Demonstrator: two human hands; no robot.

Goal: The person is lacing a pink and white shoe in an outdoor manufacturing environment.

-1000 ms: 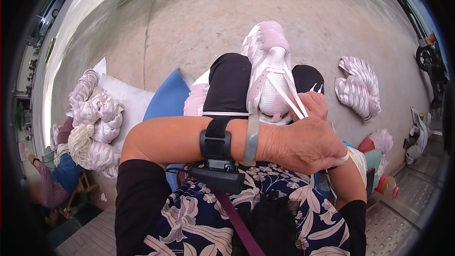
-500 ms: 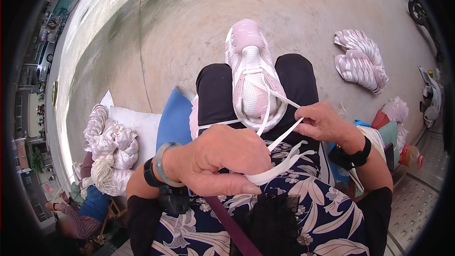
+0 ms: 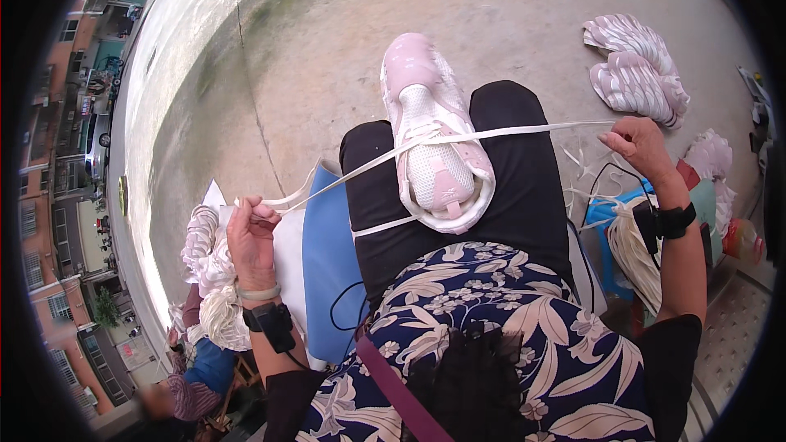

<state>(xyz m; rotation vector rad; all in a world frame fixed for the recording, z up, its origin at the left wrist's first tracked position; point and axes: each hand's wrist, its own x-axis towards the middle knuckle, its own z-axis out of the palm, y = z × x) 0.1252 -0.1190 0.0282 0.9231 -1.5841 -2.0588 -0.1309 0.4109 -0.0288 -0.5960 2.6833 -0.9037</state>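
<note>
A pink and white sneaker (image 3: 413,61) rests on my dark-trousered thighs, toe pointing away from me. One flat white shoelace (image 3: 532,128) runs from its upper eyelets out to both sides, pulled taut. My left hand (image 3: 252,245), out at the left past a blue sheet, is closed on one part of the lace, with a loop of it beside the fingers. Far to the right, my right hand (image 3: 643,147) pinches the other part. A thin white band (image 3: 385,227) crosses my left thigh beside the shoe's heel.
Stacked pink-white shoe uppers (image 3: 634,82) lie on the concrete floor at right. Bundled white laces (image 3: 639,250) hang beside a blue plastic item (image 3: 602,225). At left are a blue sheet (image 3: 327,278), more uppers (image 3: 201,237) and another lace bundle (image 3: 225,319). Another person (image 3: 192,385) sits lower left.
Both hands have moved from close together near the shoe's opening to far apart, left and right. The lace is now stretched across the shoe, which tilts slightly leftward.
</note>
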